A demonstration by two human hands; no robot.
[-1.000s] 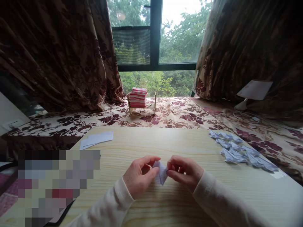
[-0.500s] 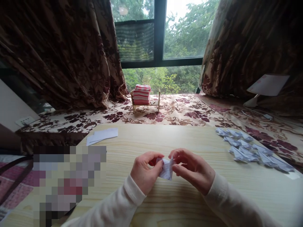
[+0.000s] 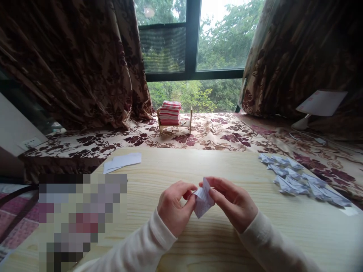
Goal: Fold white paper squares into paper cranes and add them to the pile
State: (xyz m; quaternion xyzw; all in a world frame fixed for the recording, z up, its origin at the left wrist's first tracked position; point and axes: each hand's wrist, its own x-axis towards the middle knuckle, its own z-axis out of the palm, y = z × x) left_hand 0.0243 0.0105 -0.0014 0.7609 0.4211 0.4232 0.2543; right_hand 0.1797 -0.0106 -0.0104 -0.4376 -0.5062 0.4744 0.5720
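Observation:
Between my hands, above the middle of the wooden table (image 3: pixel 159 166), is a small folded piece of white paper (image 3: pixel 203 206) with faint printing and a pointed flap standing up. My left hand (image 3: pixel 176 202) pinches its left edge between thumb and fingers. On the other side, the thumb and fingers of my right hand (image 3: pixel 234 202) close on the paper's right edge by the upright flap. My fingertips hide parts of both edges.
Several folded paper pieces (image 3: pixel 295 177) lie at the table's right side. Flat white paper strips (image 3: pixel 123 161) rest at the back left. Beyond the table, a small wooden rack (image 3: pixel 190 122) holds folded striped cloths (image 3: pixel 170 113); a lamp (image 3: pixel 321 102) stands at the right. A blurred patch covers the left.
The paper has turned, so a corner now points down and a flap points up. My right hand has moved slightly left and closed on its right edge.

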